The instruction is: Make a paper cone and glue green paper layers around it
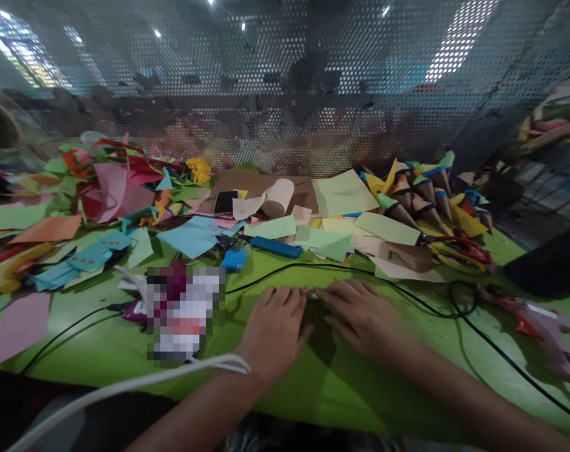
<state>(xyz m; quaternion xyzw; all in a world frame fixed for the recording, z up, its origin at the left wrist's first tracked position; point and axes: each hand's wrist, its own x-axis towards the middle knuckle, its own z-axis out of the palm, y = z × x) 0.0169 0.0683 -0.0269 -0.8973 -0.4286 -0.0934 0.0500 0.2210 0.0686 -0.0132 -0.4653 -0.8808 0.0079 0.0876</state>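
On the bench (pixel 313 383), a small pale scrap (pixel 312 293) sits between the fingertips of my left hand (pixel 276 326) and right hand (pixel 367 314), near both, its long axis unclear; I cannot tell whether my fingers pinch it.

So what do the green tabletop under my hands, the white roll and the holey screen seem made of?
Green tabletop: probably laminate or plastic, smooth with a soft sheen. White roll: likely matte paper, judging by the thin loose end. Holey screen: perhaps metal, greyish with regular small holes, though coating is unclear.
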